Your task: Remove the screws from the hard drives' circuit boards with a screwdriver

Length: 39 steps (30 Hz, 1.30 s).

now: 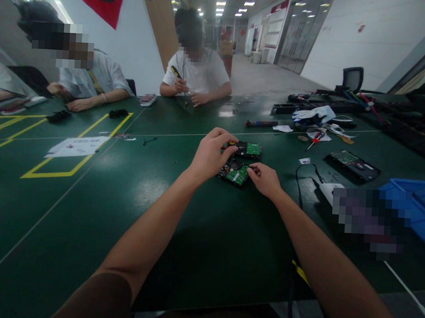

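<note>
Two hard drives with green circuit boards lie on the green table in front of me. The nearer hard drive (236,173) sits at a slant, its front corner towards me; the farther hard drive (253,150) is just behind it. My left hand (214,152) arches over their left side, fingers closed around a yellow-and-black handle (232,143) that looks like a screwdriver's. Its shaft and tip are mostly hidden by the fingers. My right hand (264,180) is closed at the nearer drive's right edge, thumb and forefinger pinching that edge.
To the right lie another hard drive (352,165), a red screwdriver (316,140), gloves (313,115), a cable and a blue bin (415,203). A dark cylindrical tool (262,124) lies beyond the drives. Paper sheets (76,146) lie left. Co-workers sit opposite, one holding a yellow-and-black screwdriver (176,72).
</note>
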{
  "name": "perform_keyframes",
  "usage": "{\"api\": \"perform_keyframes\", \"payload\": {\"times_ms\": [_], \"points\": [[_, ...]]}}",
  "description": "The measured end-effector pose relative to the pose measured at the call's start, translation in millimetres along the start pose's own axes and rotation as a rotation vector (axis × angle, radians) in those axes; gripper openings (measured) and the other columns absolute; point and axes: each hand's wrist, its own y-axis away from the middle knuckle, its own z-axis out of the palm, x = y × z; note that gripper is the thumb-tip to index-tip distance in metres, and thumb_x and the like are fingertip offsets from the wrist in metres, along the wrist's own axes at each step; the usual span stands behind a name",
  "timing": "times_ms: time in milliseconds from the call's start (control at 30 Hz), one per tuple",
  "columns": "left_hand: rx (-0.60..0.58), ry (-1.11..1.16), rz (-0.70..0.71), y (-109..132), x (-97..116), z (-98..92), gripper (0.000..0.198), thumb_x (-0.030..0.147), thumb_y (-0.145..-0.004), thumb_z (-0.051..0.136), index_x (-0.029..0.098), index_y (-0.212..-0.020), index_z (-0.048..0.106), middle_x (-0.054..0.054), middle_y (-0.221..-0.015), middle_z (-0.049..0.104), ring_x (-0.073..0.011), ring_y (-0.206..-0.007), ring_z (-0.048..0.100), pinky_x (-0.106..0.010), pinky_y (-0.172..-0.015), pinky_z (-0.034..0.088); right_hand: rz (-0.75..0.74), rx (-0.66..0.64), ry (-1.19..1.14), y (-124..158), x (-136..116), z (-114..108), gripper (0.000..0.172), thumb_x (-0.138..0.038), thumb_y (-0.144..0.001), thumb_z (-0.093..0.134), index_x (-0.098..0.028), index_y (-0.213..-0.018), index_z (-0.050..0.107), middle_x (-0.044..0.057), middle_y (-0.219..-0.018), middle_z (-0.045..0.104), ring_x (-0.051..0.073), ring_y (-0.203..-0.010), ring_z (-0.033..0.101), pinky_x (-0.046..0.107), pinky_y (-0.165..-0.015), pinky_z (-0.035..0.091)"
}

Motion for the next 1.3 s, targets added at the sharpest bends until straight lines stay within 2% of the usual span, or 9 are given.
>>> {"api": "perform_keyframes", "payload": {"times_ms": [167, 433, 600, 767, 933, 1167, 1300], "points": [[-0.007, -0.052, -0.006, -0.8, -1.5, 0.0, 0.02, 0.017, -0.092, 0.065, 0.024, -0.108, 0.075, -0.005, -0.103, 0.069, -0.0175, -0.095, 0.066, -0.035, -0.088, 0.056, 0.006, -0.004, -0.003, 0.3, -0.4, -0.3, 0.029, -0.041, -0.093, 0.06, -0.021, -0.111, 0.072, 0.006, -0.094, 0.074, 0.019, -0.078, 0.065, 0.032, -0.072, 0.049], [-0.011, -0.025, 0.027, -0.2, 0.1, -0.6, 0.021, 0.018, -0.092, 0.067, 0.022, -0.112, 0.074, -0.005, -0.112, 0.076, -0.019, -0.105, 0.069, -0.038, -0.098, 0.055, -0.002, -0.011, 0.015, -0.4, -1.5, -0.8, 0.029, -0.039, -0.094, 0.06, -0.02, -0.112, 0.071, 0.006, -0.096, 0.075, 0.019, -0.077, 0.065, 0.032, -0.071, 0.048], [0.024, -0.015, -0.032, 0.0, 1.2, -0.7, 0.012, 0.025, -0.092, 0.069, 0.022, -0.102, 0.075, -0.004, -0.102, 0.078, -0.0173, -0.092, 0.072, -0.035, -0.089, 0.058, -0.002, -0.015, 0.02, -0.3, -2.5, -2.3, 0.029, -0.04, -0.094, 0.06, -0.02, -0.111, 0.071, 0.007, -0.097, 0.075, 0.019, -0.078, 0.065, 0.032, -0.072, 0.048], [0.048, 0.001, -0.053, -0.1, 2.2, -0.3, 0.009, 0.029, -0.09, 0.072, 0.02, -0.09, 0.071, -0.003, -0.091, 0.076, -0.0154, -0.08, 0.069, -0.032, -0.08, 0.057, 0.004, -0.017, 0.017, -0.3, -3.1, -3.6, 0.028, -0.04, -0.094, 0.06, -0.021, -0.111, 0.071, 0.006, -0.097, 0.075, 0.019, -0.078, 0.066, 0.032, -0.072, 0.049], [0.03, -0.005, -0.027, -1.2, 4.0, -1.8, 0.005, 0.024, -0.09, 0.07, 0.021, -0.094, 0.07, -0.004, -0.096, 0.073, -0.0157, -0.087, 0.067, -0.032, -0.083, 0.057, 0.005, -0.014, 0.01, -0.2, -2.0, -2.1, 0.028, -0.041, -0.094, 0.06, -0.021, -0.111, 0.071, 0.006, -0.097, 0.075, 0.019, -0.078, 0.066, 0.032, -0.072, 0.05], [0.024, 0.062, -0.038, 0.3, -0.5, 2.6, 0.017, 0.018, -0.09, 0.069, 0.018, -0.107, 0.067, -0.007, -0.114, 0.069, -0.0141, -0.091, 0.069, -0.03, -0.084, 0.059, -0.003, -0.003, 0.002, 0.5, 0.9, 0.9, 0.029, -0.041, -0.094, 0.06, -0.021, -0.112, 0.071, 0.006, -0.097, 0.075, 0.019, -0.078, 0.066, 0.031, -0.071, 0.049], [0.011, 0.04, -0.03, 0.7, -1.8, 4.3, 0.013, 0.02, -0.091, 0.068, 0.019, -0.104, 0.067, -0.008, -0.116, 0.07, -0.018, -0.103, 0.068, -0.035, -0.092, 0.059, -0.009, -0.003, 0.008, 0.1, 0.3, 0.1, 0.029, -0.04, -0.094, 0.06, -0.02, -0.112, 0.071, 0.006, -0.097, 0.075, 0.019, -0.078, 0.065, 0.032, -0.072, 0.049]]}}
